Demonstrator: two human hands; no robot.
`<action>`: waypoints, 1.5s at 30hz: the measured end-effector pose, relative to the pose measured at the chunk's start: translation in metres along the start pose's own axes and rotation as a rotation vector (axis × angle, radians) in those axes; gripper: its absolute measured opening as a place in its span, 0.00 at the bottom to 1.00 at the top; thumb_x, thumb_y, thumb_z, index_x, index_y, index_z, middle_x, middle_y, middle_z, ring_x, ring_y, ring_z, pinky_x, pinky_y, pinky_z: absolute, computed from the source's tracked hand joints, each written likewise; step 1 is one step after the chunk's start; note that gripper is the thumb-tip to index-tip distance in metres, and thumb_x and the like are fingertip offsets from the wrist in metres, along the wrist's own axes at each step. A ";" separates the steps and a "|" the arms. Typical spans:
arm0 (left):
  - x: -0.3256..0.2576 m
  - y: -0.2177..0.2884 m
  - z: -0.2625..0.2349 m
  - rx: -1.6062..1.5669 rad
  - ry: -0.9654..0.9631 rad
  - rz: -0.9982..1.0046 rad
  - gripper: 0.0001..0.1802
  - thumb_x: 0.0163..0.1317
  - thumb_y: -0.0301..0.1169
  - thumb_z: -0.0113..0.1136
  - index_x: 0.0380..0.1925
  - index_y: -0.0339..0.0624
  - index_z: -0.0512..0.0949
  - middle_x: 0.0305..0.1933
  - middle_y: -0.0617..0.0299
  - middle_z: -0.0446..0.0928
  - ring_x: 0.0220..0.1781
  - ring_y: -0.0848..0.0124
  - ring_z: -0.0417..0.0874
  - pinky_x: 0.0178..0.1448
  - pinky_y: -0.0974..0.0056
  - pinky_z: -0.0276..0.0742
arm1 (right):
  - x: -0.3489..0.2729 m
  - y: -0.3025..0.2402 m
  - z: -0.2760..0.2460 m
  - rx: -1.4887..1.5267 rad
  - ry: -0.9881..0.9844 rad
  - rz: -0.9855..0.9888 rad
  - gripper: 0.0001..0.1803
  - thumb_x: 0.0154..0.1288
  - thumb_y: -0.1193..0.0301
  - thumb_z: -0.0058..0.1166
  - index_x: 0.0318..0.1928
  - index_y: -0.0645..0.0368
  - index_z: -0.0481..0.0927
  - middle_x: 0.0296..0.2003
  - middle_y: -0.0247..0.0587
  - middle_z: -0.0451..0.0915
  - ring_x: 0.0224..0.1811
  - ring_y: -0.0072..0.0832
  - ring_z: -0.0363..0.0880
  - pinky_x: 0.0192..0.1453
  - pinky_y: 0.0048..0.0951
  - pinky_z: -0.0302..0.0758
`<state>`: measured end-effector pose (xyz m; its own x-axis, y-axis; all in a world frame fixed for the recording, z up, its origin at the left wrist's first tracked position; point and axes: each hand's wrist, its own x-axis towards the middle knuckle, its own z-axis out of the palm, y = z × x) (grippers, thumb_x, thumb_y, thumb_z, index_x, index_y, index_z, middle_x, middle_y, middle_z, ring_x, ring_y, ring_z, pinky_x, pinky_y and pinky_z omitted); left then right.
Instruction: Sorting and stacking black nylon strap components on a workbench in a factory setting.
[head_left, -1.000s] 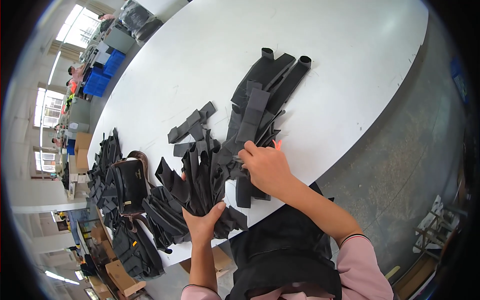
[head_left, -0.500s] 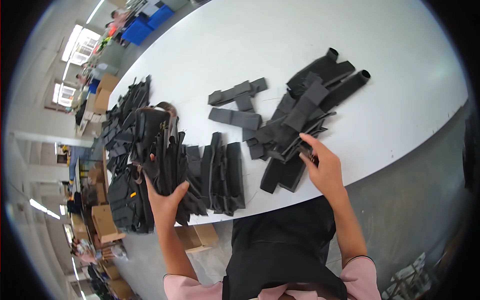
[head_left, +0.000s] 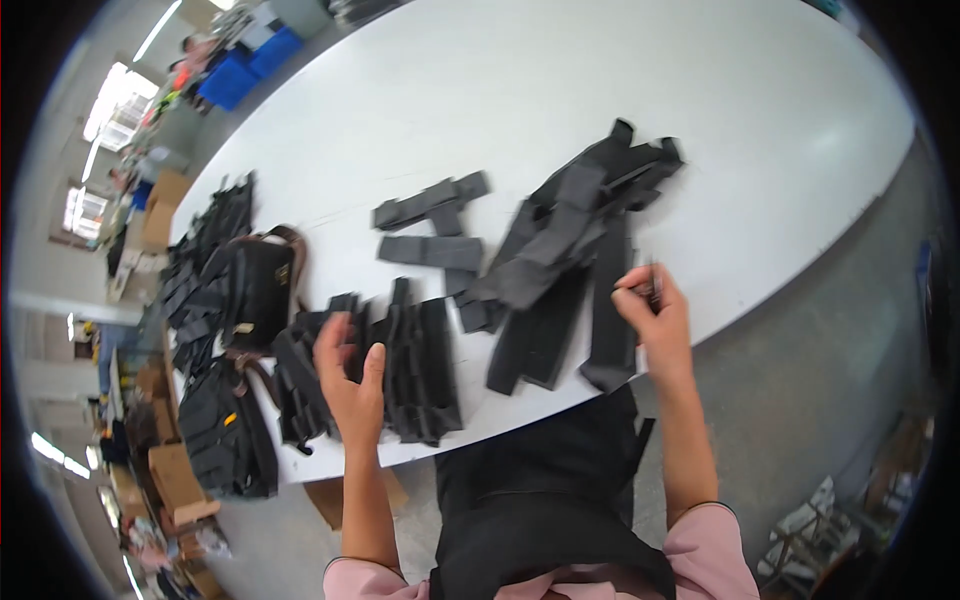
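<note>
My right hand (head_left: pixel 655 318) is closed around a small dark pointed tool (head_left: pixel 653 288), which looks like thread snips. Its fingertips are beside a long black fabric strap (head_left: pixel 608 320) that runs down to the table's near edge; whether they touch it I cannot tell. A tangled heap of black fabric straps (head_left: pixel 555 230) lies just left of that. My left hand (head_left: pixel 352 385), fingers apart and slightly blurred, hovers over a row of folded black strips (head_left: pixel 425 370) and holds nothing. Behind the row are a few separate dark strips (head_left: pixel 430 250).
On the white table (head_left: pixel 560 60), a black bag (head_left: pixel 262 290) with a brown strap is at the left. A black backpack (head_left: pixel 230 430) is at the near left edge, and more black strap pieces (head_left: pixel 210 255) are behind. An open cardboard box (head_left: pixel 330 498) sits below the table.
My left hand has let go of the dark bundle at the left and moved right. My right hand has risen slightly, and a long strap now hangs apart from the heap. The view has shifted.
</note>
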<state>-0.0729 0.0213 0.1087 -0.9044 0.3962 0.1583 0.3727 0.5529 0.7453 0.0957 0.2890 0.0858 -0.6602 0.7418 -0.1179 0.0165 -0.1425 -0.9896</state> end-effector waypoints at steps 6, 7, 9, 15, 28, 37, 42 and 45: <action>0.002 0.062 0.116 -1.125 -1.026 -0.810 0.20 0.61 0.33 0.58 0.50 0.31 0.71 0.43 0.54 0.78 0.46 0.68 0.79 0.52 0.65 0.72 | -0.061 0.037 0.017 0.015 -0.167 -0.077 0.08 0.59 0.76 0.57 0.37 0.60 0.72 0.26 0.28 0.73 0.25 0.11 0.68 0.30 0.17 0.66; 0.005 0.063 0.132 -1.019 -1.101 -0.761 0.19 0.61 0.32 0.58 0.48 0.32 0.71 0.42 0.53 0.78 0.44 0.68 0.79 0.50 0.65 0.73 | -0.070 0.039 0.016 -0.133 -0.149 -0.118 0.11 0.59 0.79 0.56 0.42 0.59 0.73 0.25 0.31 0.72 0.24 0.12 0.69 0.31 0.18 0.69; 0.021 0.076 0.149 -0.896 -1.195 -0.705 0.17 0.61 0.31 0.58 0.47 0.33 0.71 0.41 0.53 0.78 0.43 0.68 0.80 0.48 0.65 0.75 | -0.091 0.059 0.018 -0.008 -0.067 -0.125 0.18 0.59 0.81 0.54 0.50 0.58 0.73 0.31 0.38 0.77 0.25 0.18 0.75 0.35 0.21 0.73; 0.109 0.195 0.143 -0.668 -1.020 -0.194 0.16 0.57 0.33 0.60 0.41 0.35 0.71 0.32 0.56 0.77 0.25 0.70 0.79 0.29 0.69 0.76 | -0.073 0.081 0.033 -0.684 -0.337 -0.638 0.25 0.55 0.79 0.50 0.56 0.55 0.69 0.63 0.39 0.63 0.58 0.36 0.72 0.43 0.34 0.77; 0.156 0.321 0.005 -0.947 -0.935 0.505 0.20 0.59 0.41 0.54 0.41 0.33 0.72 0.25 0.64 0.71 0.20 0.79 0.69 0.25 0.74 0.65 | 0.173 0.097 -0.036 -1.293 0.075 -0.585 0.17 0.58 0.75 0.45 0.49 0.57 0.74 0.60 0.37 0.67 0.68 0.38 0.58 0.43 0.33 0.79; -0.051 0.013 0.124 -0.222 -0.968 -0.080 0.31 0.53 0.22 0.57 0.60 0.43 0.66 0.44 0.57 0.75 0.46 0.65 0.77 0.53 0.66 0.69 | 0.063 0.064 -0.116 -1.160 0.273 -0.311 0.13 0.64 0.72 0.45 0.49 0.58 0.74 0.41 0.40 0.78 0.41 0.30 0.79 0.35 0.33 0.74; -0.066 0.043 0.115 0.210 -0.969 0.126 0.32 0.54 0.25 0.57 0.61 0.42 0.63 0.44 0.47 0.71 0.46 0.50 0.72 0.50 0.57 0.69 | -0.009 0.030 -0.051 -0.579 0.008 -0.112 0.11 0.66 0.69 0.47 0.47 0.54 0.75 0.22 0.39 0.76 0.21 0.25 0.73 0.32 0.26 0.69; -0.079 0.041 0.112 0.215 -0.845 0.252 0.32 0.51 0.23 0.59 0.58 0.38 0.63 0.45 0.49 0.72 0.48 0.51 0.72 0.50 0.56 0.69 | -0.017 0.049 -0.016 -0.556 -0.151 -0.261 0.11 0.60 0.73 0.53 0.45 0.55 0.76 0.24 0.38 0.75 0.24 0.28 0.74 0.29 0.26 0.69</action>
<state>0.0373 0.0950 0.0541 -0.3687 0.8829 -0.2908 0.6462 0.4683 0.6027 0.1194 0.2799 0.0380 -0.7934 0.5994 0.1060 0.2013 0.4227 -0.8836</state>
